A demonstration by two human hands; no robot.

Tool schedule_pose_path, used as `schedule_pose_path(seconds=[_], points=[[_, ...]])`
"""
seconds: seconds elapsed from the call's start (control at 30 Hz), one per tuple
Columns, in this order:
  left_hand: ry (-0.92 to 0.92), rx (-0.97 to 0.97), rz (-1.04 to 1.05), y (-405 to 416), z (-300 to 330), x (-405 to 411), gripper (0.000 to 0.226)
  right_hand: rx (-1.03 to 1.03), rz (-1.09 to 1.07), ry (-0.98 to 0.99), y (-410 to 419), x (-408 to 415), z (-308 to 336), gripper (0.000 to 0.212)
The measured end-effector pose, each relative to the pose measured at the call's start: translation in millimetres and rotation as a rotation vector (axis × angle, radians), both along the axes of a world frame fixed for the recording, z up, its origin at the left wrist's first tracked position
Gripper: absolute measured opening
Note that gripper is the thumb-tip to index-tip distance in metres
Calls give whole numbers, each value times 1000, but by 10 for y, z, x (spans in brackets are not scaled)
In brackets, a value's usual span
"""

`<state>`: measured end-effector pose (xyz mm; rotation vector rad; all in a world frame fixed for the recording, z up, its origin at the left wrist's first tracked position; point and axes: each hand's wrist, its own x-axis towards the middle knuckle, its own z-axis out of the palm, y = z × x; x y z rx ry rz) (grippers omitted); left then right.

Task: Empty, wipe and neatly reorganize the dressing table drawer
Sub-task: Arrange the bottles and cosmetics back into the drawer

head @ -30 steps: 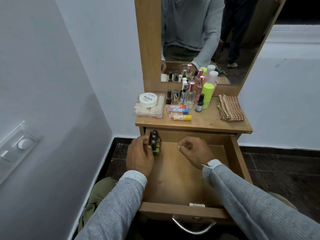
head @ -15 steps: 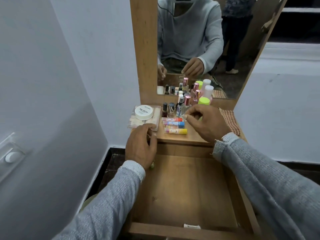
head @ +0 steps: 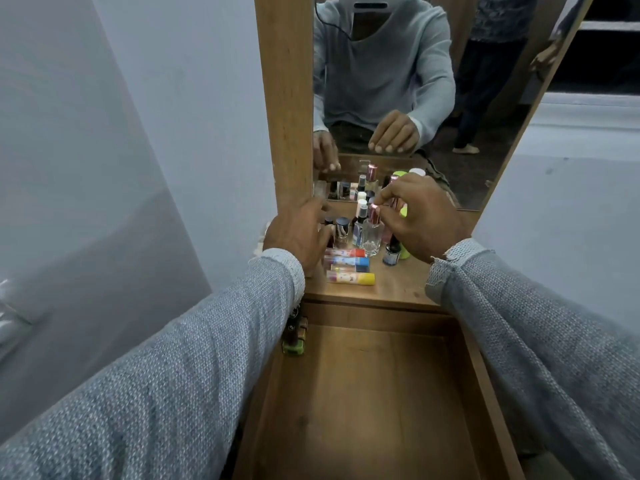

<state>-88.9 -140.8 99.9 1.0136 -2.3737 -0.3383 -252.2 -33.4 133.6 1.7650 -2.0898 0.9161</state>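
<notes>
- So the drawer (head: 363,403) is pulled open below the bench (head: 398,289) and its floor is mostly bare, with just a small clump of little bottles (head: 294,332) in the back-left corner, tucked under your left sleeve. Looks to me like you're in the refill stage, not the emptying one.
- Your right hand (head: 424,220) is up over the cluster on the bench, thumb and forefinger pinched together right at the pink cap of the clear glass perfume bottle (head: 371,233). Can't quite tell if they've actually closed on the cap or are just touching it.
- Your left hand (head: 299,233) is just left of that glass bottle, fingers loosely curled around the dark-capped nail polish bottles (head: 341,230). Whether it's got a real hold on one, I can't tell; the back of the hand hides it.
- The bit that matters: the glass bottle stands upright, long axis vertical, directly under your right fingers, so that's clearly the nearer hand for it. A straight lift should clear it, I'd guess.
- Watch the neighbours. A white-capped spray bottle (head: 360,223) sits tight on its left, a small dark dropper bottle (head: 392,252) just right and in front, and three lip balm tubes (head: 349,268) lie on their sides in front, long axes running left-right.
</notes>
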Motion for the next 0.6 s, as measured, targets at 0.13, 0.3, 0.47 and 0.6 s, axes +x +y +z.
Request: schedule_pose_path(seconds=[0.13,0.3,0.47,0.6], points=[[-91,-3,-19,-98,3,-145,37,-7,-3,15,-32,-20,-29,11],[-171,-31,-42,-160,23,-273,34,-16,-6,18,-35,-114,-72,11],[-181,9,-80,-159,20,-310,24,-23,-28,23,-21,-151,-112,10],[-165,71,-95,-167,8,-319,25,-16,-36,0,19,-164,-137,12]])
